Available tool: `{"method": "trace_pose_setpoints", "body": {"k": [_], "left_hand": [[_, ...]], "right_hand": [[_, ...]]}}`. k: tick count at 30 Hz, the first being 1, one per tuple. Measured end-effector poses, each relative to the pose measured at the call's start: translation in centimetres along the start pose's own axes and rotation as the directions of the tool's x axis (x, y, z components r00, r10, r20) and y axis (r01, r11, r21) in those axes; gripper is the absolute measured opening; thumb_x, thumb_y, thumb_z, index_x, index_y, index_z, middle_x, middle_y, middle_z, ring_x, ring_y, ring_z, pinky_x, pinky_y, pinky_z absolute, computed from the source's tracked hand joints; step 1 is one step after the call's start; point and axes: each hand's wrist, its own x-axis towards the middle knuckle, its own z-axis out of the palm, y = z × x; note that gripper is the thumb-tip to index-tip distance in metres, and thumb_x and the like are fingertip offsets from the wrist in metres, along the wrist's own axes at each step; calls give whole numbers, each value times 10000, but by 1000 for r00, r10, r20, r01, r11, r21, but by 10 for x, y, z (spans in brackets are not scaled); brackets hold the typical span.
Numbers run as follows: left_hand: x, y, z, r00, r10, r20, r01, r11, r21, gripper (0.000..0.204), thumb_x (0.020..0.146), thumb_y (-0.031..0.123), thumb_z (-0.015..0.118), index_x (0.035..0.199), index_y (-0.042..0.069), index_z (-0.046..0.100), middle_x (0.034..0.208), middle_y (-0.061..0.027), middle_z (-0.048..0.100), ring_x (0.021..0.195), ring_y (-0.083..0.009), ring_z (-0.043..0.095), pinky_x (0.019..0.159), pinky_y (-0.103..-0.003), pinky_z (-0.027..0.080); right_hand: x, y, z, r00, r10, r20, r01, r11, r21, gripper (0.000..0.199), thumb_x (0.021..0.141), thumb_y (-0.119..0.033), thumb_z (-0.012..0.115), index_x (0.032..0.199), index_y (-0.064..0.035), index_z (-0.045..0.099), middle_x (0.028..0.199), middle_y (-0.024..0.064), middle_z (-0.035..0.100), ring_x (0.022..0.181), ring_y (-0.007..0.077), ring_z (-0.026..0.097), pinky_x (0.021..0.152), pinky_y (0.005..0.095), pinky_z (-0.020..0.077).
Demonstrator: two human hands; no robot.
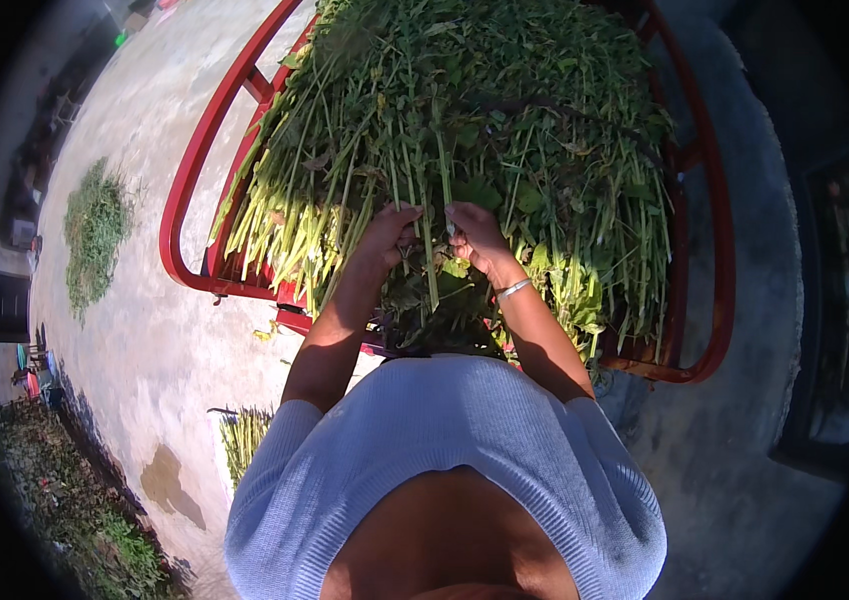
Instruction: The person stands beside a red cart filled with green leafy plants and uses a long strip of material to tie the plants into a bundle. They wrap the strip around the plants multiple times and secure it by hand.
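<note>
The ground (175, 330) is pale, hard and flat, like concrete, and bright sun falls on it. This is outdoors — a yard. A flat patch of cut greens (95, 235) lies spread out on the ground far to the left. A small bundle of stalks (243, 438) lies near the person's left side, and a dark wet spot (170, 485) is just below it. Plants grow along the lower left edge (65, 510). The right side is in deep shade.

A red metal cart frame (195, 170) stands in front of the person. It holds a big heap of green plants (505, 110) — long thin stalks with leaves. The stalks lie long-ways, running away from the person. Their pale yellow-green cut ends (285, 240) point toward the person and a bit left, and the leafy tops point away, toward the top of the view.

Both hands are up on the near end of the heap, close together. The left hand (390, 235) is curled around some stalks. The right hand (475, 235) is closed on stalks too, just beside the left one. A silver bangle (513, 290) sits on the right wrist. The person wears a light blue knit top (445, 450).
</note>
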Motion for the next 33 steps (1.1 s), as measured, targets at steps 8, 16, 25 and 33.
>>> {"method": "trace_pose_setpoints", "body": {"k": [8,16,25,33], "left_hand": [[12,-10,-13,991,-64,116,71,996,-50,92,822,75,585,824,106,499,673,23,511,444,-32,337,374,-179,258],[23,-19,-3,965,-86,248,104,993,-58,22,855,98,492,845,83,504,986,-191,648,411,-36,325,384,-165,304],[13,-20,-19,944,-79,321,90,996,-20,163,893,108,472,1009,3,519,1057,-175,631,473,-5,401,393,-133,297],[12,-28,-17,961,-75,267,102,991,-88,45,876,66,499,905,39,521,990,-134,647,495,-28,419,386,-153,299]], "right_hand": [[-63,16,5,968,-195,155,234,926,-296,231,939,-235,484,784,-81,560,502,-71,361,430,26,297,378,199,249],[-79,61,0,985,76,156,-57,991,-125,274,874,-335,605,841,-64,582,646,-68,466,562,31,389,518,209,342],[-57,36,-24,990,72,123,-78,996,40,458,926,-371,481,1258,-62,422,1069,82,595,984,197,585,678,357,531],[-63,34,-8,967,-249,44,253,943,-216,247,952,-195,437,781,-25,494,469,18,427,388,81,382,368,245,319]]}}
